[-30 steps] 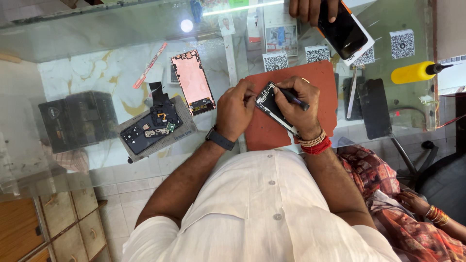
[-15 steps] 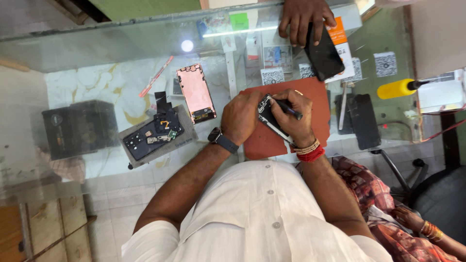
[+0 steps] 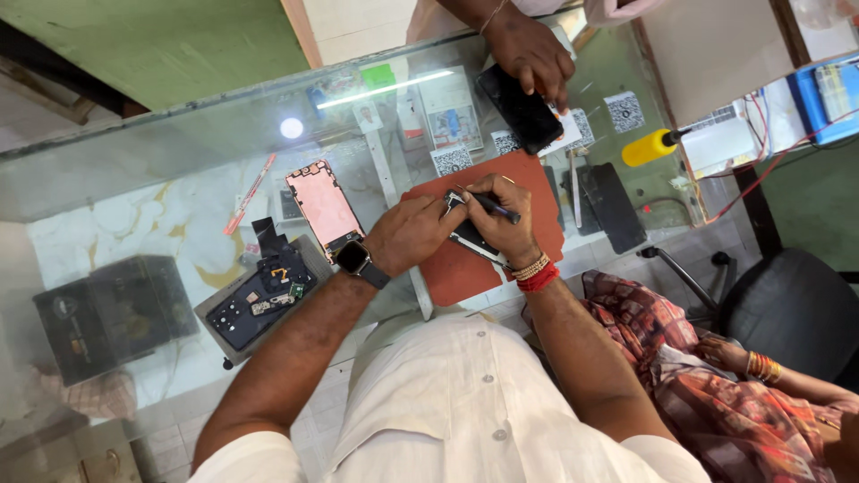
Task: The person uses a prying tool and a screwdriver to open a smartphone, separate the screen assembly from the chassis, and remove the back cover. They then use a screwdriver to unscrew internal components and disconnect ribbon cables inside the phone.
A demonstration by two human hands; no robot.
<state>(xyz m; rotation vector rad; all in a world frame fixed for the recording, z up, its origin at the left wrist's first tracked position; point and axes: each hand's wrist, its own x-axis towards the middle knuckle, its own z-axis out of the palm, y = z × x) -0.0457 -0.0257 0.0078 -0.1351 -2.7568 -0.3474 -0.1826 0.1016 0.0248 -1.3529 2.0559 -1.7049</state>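
Here the left hand (image 3: 410, 234) clamps the opened dark phone body (image 3: 472, 234) flat on the red-brown rubber mat (image 3: 465, 273) on the glass table (image 3: 161, 170); the right hand (image 3: 503, 215) pinches a slim black tool (image 3: 490, 205), best kept steep, pressing lightly

Phone repair shop: glass counter (image 3: 179, 170), dismantled phones (image 3: 259, 304)

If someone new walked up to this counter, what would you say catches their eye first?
Probably the two hands at the centre: the left hand steadies an opened phone on a red mat while the right hand works a dark tool into it. To the left lies a pinkish phone panel; at the far edge another person's hand touches a black phone.
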